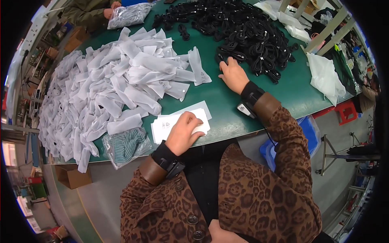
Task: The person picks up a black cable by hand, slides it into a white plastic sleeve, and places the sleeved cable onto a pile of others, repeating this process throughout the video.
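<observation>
Far left I have a cardboard box (73, 177) below the green table (283, 99), near its front edge. Above it, a big heap of pale translucent sleeves (135, 67) covers the table's left part, some hanging over the front edge. Behind the heap, a co-worker's hand (108, 13) is at a filled transparent bag (130, 15). At the heap's front right corner I see a teal striped textile (129, 145) in a transparent packet, lying flat on the table edge.

Just right of that: stack of flat white pouches (165, 124), slightly fanned, near the front edge. Left hand (186, 131) is on top of it, fingers bent, thumb apart; I can't tell from this angle whether it's pinching the top pouch.

Right hand (233, 73) is open, forward of the stack, thumb and fingers parted, fingertips at the near left edge of the black coiled cables (259, 44). That pile fills the back right of the table.

Right side: blue tub (310, 135) on the floor, crumpled white plastic bag (325, 77) on the table's right end, red stool (346, 112) beyond.
</observation>
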A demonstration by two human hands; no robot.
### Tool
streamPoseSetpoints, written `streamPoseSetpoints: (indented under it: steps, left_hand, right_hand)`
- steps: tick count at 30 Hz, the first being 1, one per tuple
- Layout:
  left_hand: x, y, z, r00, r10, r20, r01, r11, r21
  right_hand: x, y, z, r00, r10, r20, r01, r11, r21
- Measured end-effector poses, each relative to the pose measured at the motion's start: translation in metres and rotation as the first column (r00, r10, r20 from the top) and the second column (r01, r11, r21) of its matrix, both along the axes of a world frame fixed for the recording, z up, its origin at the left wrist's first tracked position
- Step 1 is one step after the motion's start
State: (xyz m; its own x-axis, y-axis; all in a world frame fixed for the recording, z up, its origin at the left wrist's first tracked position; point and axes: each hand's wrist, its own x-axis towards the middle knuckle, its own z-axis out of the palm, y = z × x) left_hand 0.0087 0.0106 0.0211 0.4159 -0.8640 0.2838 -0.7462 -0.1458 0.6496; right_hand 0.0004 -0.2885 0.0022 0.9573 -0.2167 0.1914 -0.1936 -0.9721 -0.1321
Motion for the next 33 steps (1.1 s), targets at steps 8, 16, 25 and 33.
streamPoseSetpoints:
  steps: [8,16,25,33]
  left_hand:
    - [-0.003,-0.011,-0.027,0.994,0.069,0.081,-0.069,0.998,-0.005]
    - [-0.004,-0.009,-0.023,0.991,0.133,-0.019,-0.134,0.990,-0.043]
    - [-0.009,-0.017,-0.017,0.922,0.218,-0.321,-0.219,0.975,0.033]
    - [-0.005,-0.010,-0.014,0.908,0.137,-0.396,-0.176,0.982,-0.065]
  right_hand:
    - [-0.067,0.020,-0.018,0.980,-0.013,0.198,-0.096,0.844,0.527]
    - [-0.112,0.091,0.015,0.979,-0.023,0.204,-0.174,0.432,0.885]
    - [-0.140,0.095,0.013,0.939,0.079,0.334,-0.269,0.775,0.573]
    - [-0.135,0.094,0.009,0.867,0.347,0.359,-0.463,0.827,0.320]
